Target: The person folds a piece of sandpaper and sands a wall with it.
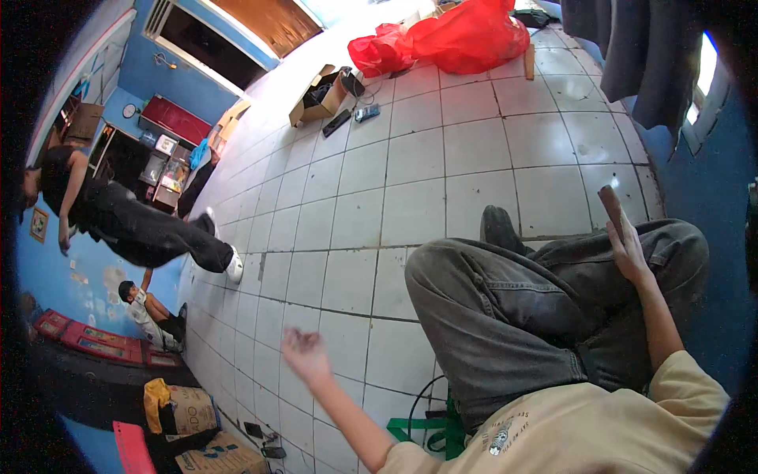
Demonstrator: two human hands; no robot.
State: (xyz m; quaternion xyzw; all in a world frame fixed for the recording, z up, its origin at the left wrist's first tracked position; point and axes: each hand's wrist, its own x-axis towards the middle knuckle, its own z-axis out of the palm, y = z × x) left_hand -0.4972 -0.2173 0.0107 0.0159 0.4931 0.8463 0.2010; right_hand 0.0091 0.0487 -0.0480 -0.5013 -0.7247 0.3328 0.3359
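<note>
I sit cross-legged in dark grey jeans (505,316) on the white tiled floor (339,237). My left hand (306,354) is raised over the tiles to the left of my knee. Motion smears its fingers; they look partly curled, and nothing can be made out in them. My right hand (626,249) is held above my right knee, seen nearly edge-on. Its fingers stretch out straight and appear open, with their far end in brownish shadow. Nothing that I can name is held there.
Red plastic bags (466,39), an open cardboard box (318,96) and a dark phone-like slab (337,123) lie ahead. A person in black (134,213) walks at the left; another person (154,316) sits by the wall. Cardboard boxes (193,411) stand lower left; green straps (430,426) lie beside me.
</note>
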